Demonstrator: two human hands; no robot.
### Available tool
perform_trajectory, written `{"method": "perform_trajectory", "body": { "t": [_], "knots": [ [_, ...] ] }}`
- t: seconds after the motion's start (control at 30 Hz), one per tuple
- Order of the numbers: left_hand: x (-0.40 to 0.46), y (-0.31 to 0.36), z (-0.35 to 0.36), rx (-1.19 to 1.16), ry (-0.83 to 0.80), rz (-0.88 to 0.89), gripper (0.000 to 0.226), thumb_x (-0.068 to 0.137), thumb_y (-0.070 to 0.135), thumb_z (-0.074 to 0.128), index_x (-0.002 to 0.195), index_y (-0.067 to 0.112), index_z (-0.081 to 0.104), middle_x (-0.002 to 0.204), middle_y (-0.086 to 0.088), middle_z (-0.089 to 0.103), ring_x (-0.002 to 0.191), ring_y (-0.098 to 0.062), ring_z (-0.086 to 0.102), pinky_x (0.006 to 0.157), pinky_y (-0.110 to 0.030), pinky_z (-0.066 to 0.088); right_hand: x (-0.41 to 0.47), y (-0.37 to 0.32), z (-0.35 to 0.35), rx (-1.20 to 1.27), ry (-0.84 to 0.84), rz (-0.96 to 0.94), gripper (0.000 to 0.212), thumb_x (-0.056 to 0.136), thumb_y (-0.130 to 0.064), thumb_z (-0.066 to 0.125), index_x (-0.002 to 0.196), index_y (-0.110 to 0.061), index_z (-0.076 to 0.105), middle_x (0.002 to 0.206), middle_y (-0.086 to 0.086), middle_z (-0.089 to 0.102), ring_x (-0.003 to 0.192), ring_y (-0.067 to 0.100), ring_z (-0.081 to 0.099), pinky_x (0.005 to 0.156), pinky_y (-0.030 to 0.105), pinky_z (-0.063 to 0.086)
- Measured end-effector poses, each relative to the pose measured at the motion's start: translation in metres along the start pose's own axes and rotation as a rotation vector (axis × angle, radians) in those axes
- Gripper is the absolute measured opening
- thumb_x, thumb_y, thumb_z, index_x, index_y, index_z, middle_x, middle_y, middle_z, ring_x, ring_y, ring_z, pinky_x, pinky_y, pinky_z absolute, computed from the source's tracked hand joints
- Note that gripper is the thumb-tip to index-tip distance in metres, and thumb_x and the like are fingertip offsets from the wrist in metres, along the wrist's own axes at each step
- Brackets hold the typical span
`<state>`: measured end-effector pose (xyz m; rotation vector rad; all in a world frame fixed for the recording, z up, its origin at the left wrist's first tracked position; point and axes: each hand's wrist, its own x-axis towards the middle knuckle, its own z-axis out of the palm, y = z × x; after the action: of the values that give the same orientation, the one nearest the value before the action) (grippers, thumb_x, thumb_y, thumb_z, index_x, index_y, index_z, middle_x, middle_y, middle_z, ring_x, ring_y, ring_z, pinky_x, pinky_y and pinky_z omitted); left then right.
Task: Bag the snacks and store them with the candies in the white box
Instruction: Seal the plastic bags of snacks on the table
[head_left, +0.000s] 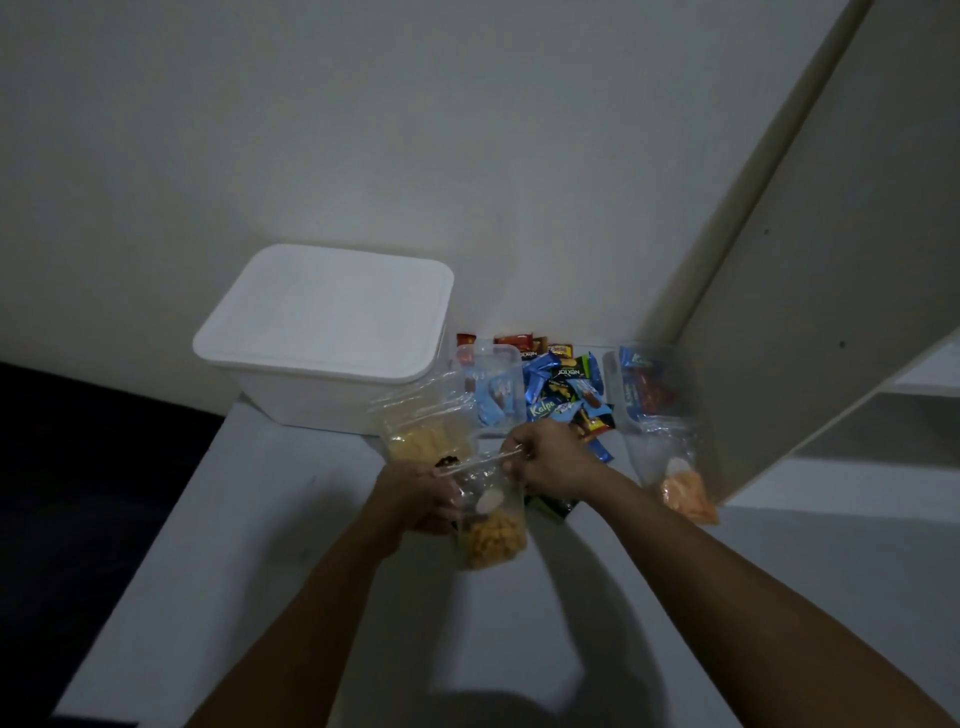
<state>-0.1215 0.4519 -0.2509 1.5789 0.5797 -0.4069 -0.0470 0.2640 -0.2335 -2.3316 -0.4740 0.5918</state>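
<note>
A white table (291, 571) set against a wall carries everything, and at its far left corner a white box (332, 358) with its lid on is seen. Just right of the box, a heap of wrapped candies (563, 387) is spread along the wall, flanked by two clear tubs (491, 387) holding more of them. A clear bag of yellow snacks (426, 439) is laid before the box, and a bag of orange snacks (683, 493) lies at the right.

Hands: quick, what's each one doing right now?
Left hand: grips the left side of the snack bag.
Right hand: pinches the bag's top strip.
</note>
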Motion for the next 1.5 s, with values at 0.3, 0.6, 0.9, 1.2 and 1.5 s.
{"method": "perform_trajectory", "body": {
  "t": [0.3,0.6,0.9,1.2,1.5],
  "knots": [
    [-0.005,-0.007,-0.035,0.185,0.189,0.079,0.003,0.075,0.001,0.072,0.077,0.000,0.071,0.076,-0.021,0.071,0.062,-0.029,0.068,0.055,-0.033,0.057,0.013,-0.015,0.035,0.019,-0.045,-0.021,0.021,0.082,-0.004,0.067,0.068,-0.019,0.062,0.080,0.001,0.064,0.087,0.019,0.064,0.078,0.036,0.057],
    [0.010,-0.020,0.003,0.218,0.166,0.126,0.012,0.073,0.022,0.069,0.072,0.011,0.070,0.072,-0.020,0.070,0.064,-0.032,0.067,0.066,-0.044,0.058,0.023,0.002,0.020,-0.091,0.045,0.064,0.017,0.083,-0.002,0.064,0.078,-0.018,0.067,0.092,0.003,0.062,0.097,0.021,0.060,0.081,0.030,0.050],
    [0.021,-0.023,0.003,0.400,0.460,0.131,0.012,0.078,0.019,0.066,0.077,0.010,0.073,0.072,-0.008,0.069,0.071,-0.027,0.068,0.066,-0.037,0.059,0.033,0.003,0.028,-0.058,0.070,0.051,0.029,0.085,-0.005,0.064,0.112,-0.016,0.061,0.125,0.011,0.056,0.117,0.027,0.053,0.095,0.038,0.052],
    [0.007,-0.009,0.033,0.544,0.728,0.393,0.024,0.074,0.016,0.071,0.086,0.011,0.050,0.081,-0.006,0.056,0.070,-0.027,0.053,0.060,-0.029,0.036,0.025,0.015,0.007,0.017,0.126,0.100,0.042,0.087,-0.007,0.064,0.128,-0.010,0.053,0.121,0.009,0.061,0.103,0.018,0.057,0.084,0.029,0.052],
    [0.036,0.012,0.101,0.646,0.227,0.377,0.010,0.075,0.023,0.069,0.081,0.021,0.061,0.083,-0.001,0.065,0.080,-0.020,0.063,0.072,-0.034,0.053,-0.012,0.078,-0.049,-0.034,0.261,0.323,0.025,0.082,-0.014,0.068,0.107,-0.012,0.065,0.106,0.009,0.069,0.102,0.025,0.064,0.084,0.030,0.049]
  ]
}}
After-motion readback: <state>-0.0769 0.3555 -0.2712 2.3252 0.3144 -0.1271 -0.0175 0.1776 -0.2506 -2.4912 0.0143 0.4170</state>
